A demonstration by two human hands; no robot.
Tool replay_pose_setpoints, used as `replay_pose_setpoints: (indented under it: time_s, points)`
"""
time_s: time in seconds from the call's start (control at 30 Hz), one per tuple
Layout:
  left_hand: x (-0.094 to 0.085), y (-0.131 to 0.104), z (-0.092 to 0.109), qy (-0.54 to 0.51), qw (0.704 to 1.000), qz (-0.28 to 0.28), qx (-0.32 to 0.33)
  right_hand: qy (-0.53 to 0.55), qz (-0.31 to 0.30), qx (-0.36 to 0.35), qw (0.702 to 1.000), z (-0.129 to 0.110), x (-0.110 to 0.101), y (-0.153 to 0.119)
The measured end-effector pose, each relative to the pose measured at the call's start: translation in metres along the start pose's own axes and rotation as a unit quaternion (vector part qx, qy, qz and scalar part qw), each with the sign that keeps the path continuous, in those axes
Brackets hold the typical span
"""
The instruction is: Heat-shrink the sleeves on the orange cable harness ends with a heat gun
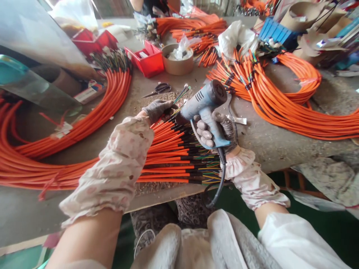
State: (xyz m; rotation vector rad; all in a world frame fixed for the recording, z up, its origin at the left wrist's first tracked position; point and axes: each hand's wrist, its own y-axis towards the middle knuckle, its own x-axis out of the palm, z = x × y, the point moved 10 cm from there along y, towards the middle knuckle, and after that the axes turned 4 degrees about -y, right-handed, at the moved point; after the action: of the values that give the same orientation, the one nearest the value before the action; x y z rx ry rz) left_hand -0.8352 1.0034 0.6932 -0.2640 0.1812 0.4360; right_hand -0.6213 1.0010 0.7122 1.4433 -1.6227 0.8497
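Observation:
My right hand (217, 130), in a grey glove, is wrapped round the handle of a blue-grey heat gun (200, 101). The gun's nozzle points down and left, close to my left hand (159, 110). That gloved hand is closed on the end of an orange cable, with thin wires sticking out beyond its fingers. Beneath the gun, a row of orange cables (168, 149) lies fanned out, with black sleeves (195, 175) and thin coloured wires at their ends. A black cord (223, 175) hangs from the gun's handle over the table edge.
Scissors (162, 88) lie beyond my left hand. Behind stand a red bin (148, 59) and a cardboard ring (178, 61). Orange cable coils (280, 108) lie right, others (112, 104) left. A blue bin (277, 31) stands back right. The table's front edge (157, 201) is near my lap.

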Motion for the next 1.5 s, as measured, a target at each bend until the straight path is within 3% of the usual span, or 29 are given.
replay_pose_setpoints:
  time_s: [0.13,0.23,0.33,0.57,0.73,0.93,1.03,1.13,1.2,1.3,1.37,1.43,1.5]
  points:
    - [-0.01,-0.009,0.019,0.123,0.985,0.07,0.096,-0.003,0.011,-0.004,1.0,-0.002,-0.003,-0.003]
    - [-0.017,-0.016,0.039,0.272,0.933,0.135,0.194,0.008,-0.011,-0.011,1.0,-0.004,-0.003,0.002]
    - [-0.016,-0.02,0.048,0.35,0.887,0.153,0.259,0.017,-0.052,-0.032,0.998,-0.007,-0.001,0.011]
    - [-0.008,-0.024,0.035,0.429,0.866,0.18,0.185,0.024,-0.051,-0.05,0.997,-0.003,-0.005,0.025]
    - [-0.011,-0.029,0.042,0.412,0.877,0.179,0.173,0.013,-0.051,-0.06,0.997,-0.004,-0.007,0.022]
    - [-0.016,-0.039,0.051,0.413,0.877,0.186,0.159,0.012,-0.144,-0.075,0.987,-0.003,-0.002,0.021]
    - [-0.015,-0.05,0.069,0.281,0.93,0.164,0.169,0.012,-0.172,-0.08,0.982,-0.002,0.001,0.015]
    - [-0.007,-0.052,0.083,0.135,0.986,0.036,0.089,0.021,-0.197,-0.092,0.976,-0.004,0.01,0.001]
    - [-0.002,-0.059,0.102,0.084,0.994,-0.055,0.053,0.044,-0.205,-0.11,0.972,-0.007,0.018,-0.011]
    - [-0.006,-0.073,0.149,0.089,0.984,-0.11,0.108,0.095,-0.206,-0.126,0.966,-0.01,0.03,-0.027]
    - [-0.009,-0.082,0.176,0.174,0.967,-0.109,0.154,0.13,-0.215,-0.127,0.96,-0.009,0.039,-0.035]
    - [-0.009,-0.088,0.193,0.321,0.929,-0.076,0.168,0.163,-0.243,-0.125,0.948,-0.008,0.049,-0.043]
    - [-0.011,-0.093,0.205,0.467,0.87,-0.019,0.16,0.191,-0.272,-0.121,0.935,-0.006,0.057,-0.05]
